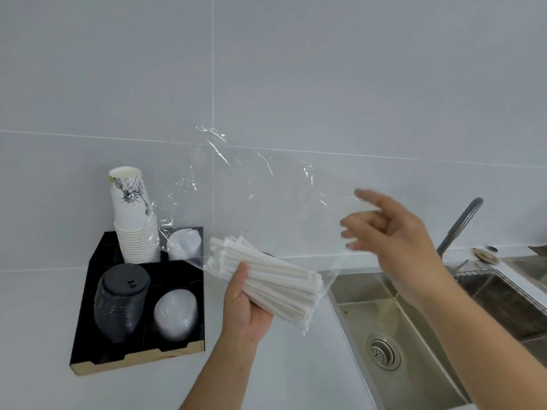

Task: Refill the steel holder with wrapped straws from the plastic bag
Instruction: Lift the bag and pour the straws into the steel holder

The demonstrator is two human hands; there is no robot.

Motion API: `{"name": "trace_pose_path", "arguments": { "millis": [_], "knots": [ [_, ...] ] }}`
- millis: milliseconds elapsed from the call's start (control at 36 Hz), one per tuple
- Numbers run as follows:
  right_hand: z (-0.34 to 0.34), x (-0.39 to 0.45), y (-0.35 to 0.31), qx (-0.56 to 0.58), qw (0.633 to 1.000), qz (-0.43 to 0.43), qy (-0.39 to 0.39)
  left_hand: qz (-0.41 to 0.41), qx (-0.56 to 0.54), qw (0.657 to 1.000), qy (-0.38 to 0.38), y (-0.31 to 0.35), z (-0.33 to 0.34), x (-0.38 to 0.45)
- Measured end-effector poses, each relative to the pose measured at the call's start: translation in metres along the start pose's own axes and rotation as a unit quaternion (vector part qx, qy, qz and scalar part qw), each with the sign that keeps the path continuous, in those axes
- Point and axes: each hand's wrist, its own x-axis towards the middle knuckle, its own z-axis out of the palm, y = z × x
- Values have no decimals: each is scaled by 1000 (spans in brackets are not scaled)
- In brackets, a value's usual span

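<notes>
My left hand (245,306) is closed around a thick bundle of white paper-wrapped straws (272,279), held slanted above the white counter. A clear plastic bag (266,187) billows up and to the right of the bundle, its lower end still around the straws. My right hand (390,235) is raised beside the bag's right edge, fingers spread and blurred; whether it pinches the plastic I cannot tell. No steel holder is in view.
A black cardboard organiser (85,329) on the left holds stacked paper cups (133,220), black lids (120,303) and clear lids (176,313). A steel sink (414,327) with a drain and a grey tap (461,223) lies to the right. A tiled wall stands behind.
</notes>
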Motion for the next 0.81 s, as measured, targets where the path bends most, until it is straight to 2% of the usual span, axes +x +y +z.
{"name": "trace_pose_path", "arguments": {
  "millis": [111,222,361,556,806],
  "knots": [
    [16,-18,26,-30,998,51,-1,-8,-15,1000,4,-8,11,5],
    [21,-25,38,-112,992,20,55,-7,-38,999,16,-21,21,9],
    [16,-25,40,-190,975,-21,113,-26,-39,999,-7,-40,26,13],
    [9,-26,42,-217,963,-43,157,-70,-56,996,-4,-57,22,28],
    [-9,-31,47,-238,953,-43,182,-70,-59,996,17,-80,18,35]
  ]
}}
